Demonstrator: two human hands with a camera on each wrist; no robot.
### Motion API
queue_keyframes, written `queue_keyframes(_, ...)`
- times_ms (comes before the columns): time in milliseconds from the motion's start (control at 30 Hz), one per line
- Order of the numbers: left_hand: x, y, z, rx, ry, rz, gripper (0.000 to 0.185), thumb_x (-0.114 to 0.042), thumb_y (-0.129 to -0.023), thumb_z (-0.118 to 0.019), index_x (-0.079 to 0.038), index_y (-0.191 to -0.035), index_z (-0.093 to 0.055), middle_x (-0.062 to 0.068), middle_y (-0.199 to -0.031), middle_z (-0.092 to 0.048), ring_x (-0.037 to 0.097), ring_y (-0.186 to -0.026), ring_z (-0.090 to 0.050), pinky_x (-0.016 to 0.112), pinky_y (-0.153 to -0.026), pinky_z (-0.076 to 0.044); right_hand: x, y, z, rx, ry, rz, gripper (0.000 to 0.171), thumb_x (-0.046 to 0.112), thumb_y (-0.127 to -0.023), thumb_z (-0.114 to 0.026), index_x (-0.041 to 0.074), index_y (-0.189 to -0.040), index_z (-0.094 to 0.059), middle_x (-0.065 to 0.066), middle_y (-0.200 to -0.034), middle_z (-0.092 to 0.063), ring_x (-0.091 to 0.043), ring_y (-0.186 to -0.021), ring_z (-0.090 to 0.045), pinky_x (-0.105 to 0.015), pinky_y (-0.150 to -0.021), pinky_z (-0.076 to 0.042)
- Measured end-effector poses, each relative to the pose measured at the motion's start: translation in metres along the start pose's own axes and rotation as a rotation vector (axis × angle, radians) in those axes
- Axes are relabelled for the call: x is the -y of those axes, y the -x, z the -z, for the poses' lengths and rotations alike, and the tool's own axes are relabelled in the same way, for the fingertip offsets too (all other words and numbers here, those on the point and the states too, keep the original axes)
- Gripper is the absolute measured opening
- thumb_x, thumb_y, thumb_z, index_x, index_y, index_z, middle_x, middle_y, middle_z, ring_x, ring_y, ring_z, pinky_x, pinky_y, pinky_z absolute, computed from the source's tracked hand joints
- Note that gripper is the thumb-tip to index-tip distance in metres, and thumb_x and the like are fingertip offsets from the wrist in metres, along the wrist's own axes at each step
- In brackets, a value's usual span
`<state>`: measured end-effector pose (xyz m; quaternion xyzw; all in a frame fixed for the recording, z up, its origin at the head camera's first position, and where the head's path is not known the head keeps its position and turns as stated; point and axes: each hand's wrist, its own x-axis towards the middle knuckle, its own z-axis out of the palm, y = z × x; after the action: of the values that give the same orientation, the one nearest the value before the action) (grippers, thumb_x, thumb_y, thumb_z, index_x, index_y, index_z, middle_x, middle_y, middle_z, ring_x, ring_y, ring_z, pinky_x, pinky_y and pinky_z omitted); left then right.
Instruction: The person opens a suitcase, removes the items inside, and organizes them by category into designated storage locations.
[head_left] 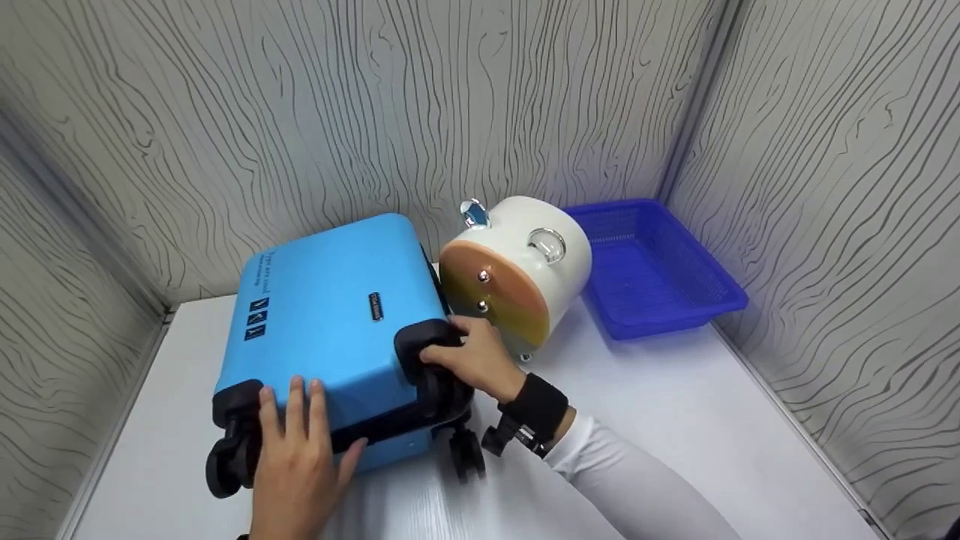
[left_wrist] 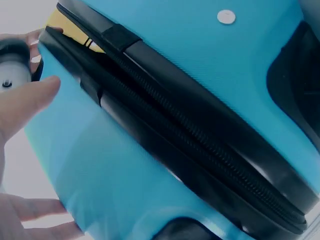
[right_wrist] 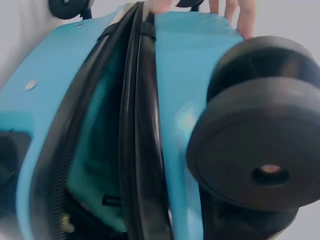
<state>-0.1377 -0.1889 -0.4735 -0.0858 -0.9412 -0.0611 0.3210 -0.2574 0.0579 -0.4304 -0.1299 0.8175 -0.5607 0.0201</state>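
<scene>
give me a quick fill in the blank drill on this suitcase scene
1. The suitcase lying on the table is ____ in colour.
2. The left hand rests flat on the suitcase's ____ shell.
3. The right hand grips the black corner above a ____.
4. The blue basket stands in the ____ corner.

Missing words: blue; upper; wheel; right

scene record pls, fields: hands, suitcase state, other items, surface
left hand: left hand rests flat on the blue suitcase, near its wheel end
right hand: right hand grips the black corner above a wheel
suitcase state: lying flat; right wrist view shows the shells slightly parted
other items: white round case on its side, blue basket apart
surface: white table
</scene>
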Motion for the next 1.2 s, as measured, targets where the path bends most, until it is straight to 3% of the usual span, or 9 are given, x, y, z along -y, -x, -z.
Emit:
queue_keyframes(200, -0.001, -0.006, 0.002, -0.027, -0.029, 0.006, 0.114, -0.042, -0.063, -0.105, 0.014, -0.148, -0.054, 0.046, -0.143, -0.053, 0.075, -0.132, -0.045, 0.083, -0.101, -0.046, 0.019, 0.005, 0.001, -0.014, -0.073, 0.052, 0.07, 0.033, -0.096, -0.077, -0.007, -0.15, -0.059, -0.023, -0.143, -0.069, -0.033, -0.134, -0.065, -0.052, -0.12, -0.048)
queue_keyframes(300, 0.002, -0.008, 0.003, -0.06, -0.049, 0.018, 0.124, -0.041, -0.059, -0.108, 0.011, -0.154, -0.048, 0.047, -0.143, -0.049, 0.077, -0.129, -0.044, 0.086, -0.098, -0.044, 0.029, 0.01, 0.001, -0.025, -0.119, 0.108, 0.062, 0.031, -0.102, -0.071, -0.008, -0.148, -0.059, -0.025, -0.149, -0.065, -0.038, -0.139, -0.062, -0.056, -0.121, -0.046)
queue_keyframes(433, 0.012, -0.01, 0.004, -0.154, -0.104, 0.046, 0.139, -0.039, -0.051, -0.111, 0.008, -0.161, -0.039, 0.045, -0.145, -0.048, 0.075, -0.124, -0.047, 0.081, -0.093, -0.047, 0.043, 0.018, 0.001, -0.021, -0.228, 0.22, 0.051, 0.022, -0.105, -0.063, -0.011, -0.145, -0.061, -0.028, -0.149, -0.064, -0.043, -0.136, -0.064, -0.055, -0.118, -0.049)
queue_keyframes(667, 0.031, -0.011, 0.008, -0.27, -0.124, 0.105, 0.144, -0.031, -0.046, -0.111, 0.011, -0.161, -0.035, 0.043, -0.142, -0.051, 0.071, -0.112, -0.053, 0.077, -0.087, -0.053, 0.054, 0.026, -0.003, 0.129, -0.354, 0.453, 0.053, 0.006, -0.105, -0.055, -0.018, -0.152, -0.047, -0.035, -0.162, -0.047, -0.046, -0.156, -0.043, -0.051, -0.128, -0.038)
queue_keyframes(833, 0.046, -0.01, 0.014, -0.294, -0.11, 0.121, 0.137, -0.037, -0.056, -0.104, 0.014, -0.161, -0.033, 0.045, -0.138, -0.052, 0.067, -0.098, -0.053, 0.074, -0.083, -0.054, 0.049, 0.022, -0.006, 0.253, -0.374, 0.581, 0.059, 0.001, -0.105, -0.054, -0.021, -0.157, -0.035, -0.038, -0.168, -0.034, -0.049, -0.162, -0.029, -0.048, -0.134, -0.027)
queue_keyframes(967, 0.056, -0.008, 0.017, -0.35, -0.068, 0.191, 0.12, -0.061, -0.081, -0.082, 0.015, -0.16, -0.033, 0.047, -0.135, -0.052, 0.066, -0.093, -0.053, 0.076, -0.07, -0.051, 0.036, 0.017, -0.005, 0.262, -0.279, 0.571, 0.064, 0.004, -0.105, -0.06, -0.017, -0.159, -0.035, -0.034, -0.169, -0.036, -0.045, -0.161, -0.033, -0.047, -0.133, -0.03)
queue_keyframes(1067, 0.063, -0.007, 0.022, -0.371, -0.024, 0.301, 0.119, -0.081, -0.092, -0.054, 0.013, -0.161, -0.032, 0.046, -0.139, -0.053, 0.067, -0.097, -0.054, 0.08, -0.063, -0.049, 0.02, 0.013, -0.004, 0.236, -0.121, 0.551, 0.063, 0.008, -0.103, -0.066, -0.012, -0.158, -0.044, -0.028, -0.166, -0.047, -0.041, -0.158, -0.043, -0.048, -0.13, -0.037)
queue_keyframes(1100, 0.065, -0.006, 0.025, -0.36, -0.007, 0.346, 0.12, -0.083, -0.091, -0.054, 0.012, -0.162, -0.031, 0.046, -0.141, -0.052, 0.068, -0.1, -0.055, 0.082, -0.062, -0.048, 0.014, 0.011, -0.004, 0.232, -0.06, 0.546, 0.062, 0.009, -0.102, -0.068, -0.01, -0.156, -0.047, -0.027, -0.163, -0.05, -0.04, -0.156, -0.046, -0.048, -0.129, -0.038)
queue_keyframes(1200, 0.074, -0.004, 0.033, -0.325, 0.049, 0.468, 0.124, -0.074, -0.082, -0.073, 0.011, -0.162, -0.031, 0.045, -0.145, -0.051, 0.067, -0.109, -0.055, 0.083, -0.067, -0.048, -0.006, 0.008, -0.003, 0.235, 0.123, 0.548, 0.057, 0.014, -0.1, -0.072, -0.006, -0.151, -0.057, -0.024, -0.156, -0.06, -0.038, -0.149, -0.055, -0.049, -0.125, -0.044)
